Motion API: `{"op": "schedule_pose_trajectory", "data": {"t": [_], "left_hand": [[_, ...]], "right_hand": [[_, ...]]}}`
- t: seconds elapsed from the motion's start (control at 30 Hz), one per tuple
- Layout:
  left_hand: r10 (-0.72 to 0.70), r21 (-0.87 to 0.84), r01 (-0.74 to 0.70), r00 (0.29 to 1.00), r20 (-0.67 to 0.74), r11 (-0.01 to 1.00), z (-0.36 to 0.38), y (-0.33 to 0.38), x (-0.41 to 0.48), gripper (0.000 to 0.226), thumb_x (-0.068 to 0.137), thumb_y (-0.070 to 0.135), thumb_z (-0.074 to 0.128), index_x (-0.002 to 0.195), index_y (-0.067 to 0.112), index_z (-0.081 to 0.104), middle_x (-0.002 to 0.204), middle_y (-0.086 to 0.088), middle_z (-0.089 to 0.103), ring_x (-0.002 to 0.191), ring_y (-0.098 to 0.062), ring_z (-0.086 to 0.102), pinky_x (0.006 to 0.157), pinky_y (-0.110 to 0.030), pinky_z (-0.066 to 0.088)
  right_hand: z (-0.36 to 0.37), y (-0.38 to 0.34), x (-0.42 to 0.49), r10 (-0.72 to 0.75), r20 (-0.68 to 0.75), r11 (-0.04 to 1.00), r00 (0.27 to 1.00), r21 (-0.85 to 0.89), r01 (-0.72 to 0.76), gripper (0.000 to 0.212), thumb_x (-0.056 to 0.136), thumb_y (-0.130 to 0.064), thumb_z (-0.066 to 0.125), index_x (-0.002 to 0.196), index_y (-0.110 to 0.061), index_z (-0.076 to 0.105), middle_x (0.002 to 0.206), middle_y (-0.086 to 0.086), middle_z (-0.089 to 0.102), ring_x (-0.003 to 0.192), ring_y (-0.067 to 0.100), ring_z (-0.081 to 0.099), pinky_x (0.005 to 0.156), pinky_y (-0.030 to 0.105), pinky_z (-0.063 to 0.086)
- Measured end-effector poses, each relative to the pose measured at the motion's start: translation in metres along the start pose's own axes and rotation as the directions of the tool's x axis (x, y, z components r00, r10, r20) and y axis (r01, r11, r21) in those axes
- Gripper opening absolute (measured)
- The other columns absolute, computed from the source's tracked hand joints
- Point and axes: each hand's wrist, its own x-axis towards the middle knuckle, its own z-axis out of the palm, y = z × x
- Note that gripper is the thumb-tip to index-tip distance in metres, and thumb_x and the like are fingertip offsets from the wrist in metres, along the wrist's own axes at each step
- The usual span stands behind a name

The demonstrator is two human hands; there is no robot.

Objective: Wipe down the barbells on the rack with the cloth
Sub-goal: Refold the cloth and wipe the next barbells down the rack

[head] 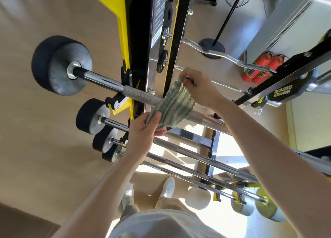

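Below, beside the shoes [168,185], lower barbells [179,149] are seen racked, apart from the cloth. Just above them the near end of the cloth [172,105] is gripped by the left hand [141,130], fingers curled round it and the thumb laid on top. The cloth is draped over the top barbell [139,94], beside the knurled part and close to the yellow rack [123,40]. Its far end is pinched by the right hand [198,87], fingers closed on the fabric. The step in hand is judged to be the wiping of this bar. It is best done with both ends held taut and pulled back and forth, so that the steel is wrapped, then slid along its length. Snagging on the knurling is to be expected, so even tension is advised. Farther off, a curl bar [223,55] is racked.
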Motion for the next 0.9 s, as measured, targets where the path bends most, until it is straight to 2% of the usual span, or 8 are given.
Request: {"op": "schedule_pose_trajectory", "data": {"t": [0.13, 0.27, 0.4, 0.5, 0.57, 0.73, 0.8, 0.9], "left_hand": [[0.064, 0.104, -0.069, 0.997, 0.046, 0.992, 0.012, -0.005, 0.005, 0.024, 0.098, 0.025, 0.057, 0.092, 0.005, 0.069, 0.071, -0.005, 0.071, 0.063, -0.017, 0.070, 0.059, -0.026, 0.059], [-0.064, 0.281, 0.001, 0.975, 0.213, 0.960, 0.006, -0.041, -0.008, 0.027, 0.097, 0.026, 0.061, 0.092, 0.001, 0.070, 0.076, -0.010, 0.074, 0.069, -0.025, 0.072, 0.063, -0.037, 0.060], [-0.036, 0.280, -0.017, 0.982, 0.183, 0.960, 0.005, -0.036, -0.007, 0.038, 0.096, 0.033, 0.060, 0.084, -0.002, 0.069, 0.071, -0.018, 0.069, 0.068, -0.039, 0.066, 0.064, -0.056, 0.056], [0.036, 0.182, -0.074, 0.979, 0.203, 0.981, 0.019, -0.008, 0.007, 0.023, 0.099, 0.026, 0.057, 0.085, 0.012, 0.070, 0.067, -0.001, 0.071, 0.063, -0.018, 0.069, 0.057, -0.029, 0.058], [0.045, 0.168, -0.080, 0.978, 0.204, 0.983, 0.026, -0.002, 0.011, 0.021, 0.097, 0.030, 0.058, 0.084, 0.018, 0.069, 0.065, 0.004, 0.071, 0.060, -0.013, 0.068, 0.054, -0.022, 0.054], [-0.109, 0.209, 0.072, 0.979, 0.172, 0.975, 0.002, -0.040, 0.001, 0.019, 0.100, 0.021, 0.057, 0.087, 0.012, 0.069, 0.066, -0.001, 0.071, 0.061, -0.018, 0.066, 0.054, -0.032, 0.054], [-0.134, 0.181, 0.108, 0.981, 0.137, 0.978, -0.001, -0.042, -0.001, 0.021, 0.100, 0.020, 0.059, 0.088, 0.007, 0.070, 0.067, -0.004, 0.070, 0.060, -0.018, 0.064, 0.054, -0.032, 0.052], [-0.047, 0.121, 0.032, 0.990, 0.129, 0.992, 0.007, -0.020, 0.000, 0.029, 0.098, 0.025, 0.058, 0.083, 0.003, 0.069, 0.061, -0.001, 0.065, 0.054, -0.013, 0.060, 0.052, -0.024, 0.049]], "right_hand": [[-0.004, 0.004, 0.005, 0.036, 0.050, 0.999, 0.998, -0.013, -0.035, 0.025, 0.100, -0.006, 0.048, 0.111, -0.014, 0.070, 0.100, 0.000, 0.066, 0.095, 0.017, 0.059, 0.080, 0.029, 0.048], [0.005, -0.004, -0.022, -0.014, 0.268, 0.999, 0.963, -0.026, 0.022, 0.026, 0.100, -0.006, 0.049, 0.112, -0.014, 0.071, 0.100, -0.003, 0.066, 0.093, 0.010, 0.059, 0.077, 0.008, 0.042], [-0.008, 0.000, -0.017, -0.012, 0.142, 1.000, 0.990, 0.011, 0.010, 0.023, 0.098, -0.003, 0.051, 0.104, -0.012, 0.071, 0.089, -0.003, 0.065, 0.078, 0.004, 0.056, 0.069, 0.010, 0.040], [-0.021, 0.015, 0.000, 0.073, -0.047, 0.993, 0.996, -0.088, -0.077, 0.026, 0.096, -0.001, 0.049, 0.103, -0.009, 0.073, 0.090, 0.001, 0.066, 0.083, 0.013, 0.056, 0.075, 0.022, 0.044], [-0.022, 0.020, 0.001, 0.158, -0.064, 0.978, 0.985, -0.127, -0.165, 0.029, 0.097, 0.000, 0.046, 0.103, -0.009, 0.073, 0.090, 0.003, 0.065, 0.084, 0.016, 0.056, 0.075, 0.028, 0.046], [-0.011, -0.006, -0.024, 0.094, 0.181, 0.991, 0.979, 0.074, -0.108, 0.030, 0.097, 0.004, 0.047, 0.107, -0.012, 0.071, 0.094, -0.005, 0.067, 0.084, 0.003, 0.060, 0.071, 0.015, 0.050], [-0.010, -0.010, -0.025, 0.111, 0.200, 0.960, 0.973, 0.233, -0.158, 0.036, 0.099, 0.005, 0.045, 0.110, -0.012, 0.074, 0.087, -0.016, 0.067, 0.072, -0.005, 0.061, 0.061, 0.009, 0.047], [-0.013, -0.005, -0.012, 0.286, 0.124, 0.827, 0.950, 0.468, -0.310, 0.045, 0.101, 0.007, 0.039, 0.098, -0.015, 0.078, 0.086, -0.001, 0.067, 0.064, 0.006, 0.054, 0.052, 0.020, 0.040]]}}
